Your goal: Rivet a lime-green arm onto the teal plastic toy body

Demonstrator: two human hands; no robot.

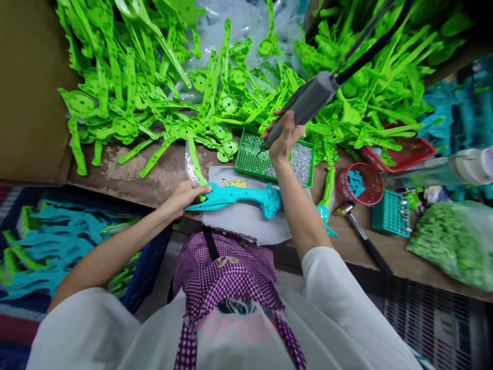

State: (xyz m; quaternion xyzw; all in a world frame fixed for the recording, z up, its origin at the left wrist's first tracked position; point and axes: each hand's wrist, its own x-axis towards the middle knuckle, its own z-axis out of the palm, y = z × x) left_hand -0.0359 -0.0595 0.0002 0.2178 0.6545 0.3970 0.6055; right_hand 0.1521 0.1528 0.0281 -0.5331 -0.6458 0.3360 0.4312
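My left hand (pixel 188 196) grips the left end of a teal plastic part (pixel 242 195), thumb on top, where a green part with a clear blade (pixel 193 163) joins it. The teal part lies over a pale cloth (pixel 227 216) with a yellow cartoon print. My right hand (pixel 285 139) is wrapped round a grey power screwdriver (pixel 308 105), held tilted with a cable at its upper end. Its tip points down over a green tray (pixel 250 167) holding many small silver screws (pixel 301 163).
Green plastic parts (pixel 127 103) pile up along the back. At right are a red basket (pixel 375 198), a hammer (pixel 364 236), a teal basket (pixel 385 216), a bag of small green pieces (pixel 450 244) and a bottle (pixel 454 165). A crate (pixel 154 272) of teal parts stands lower left.
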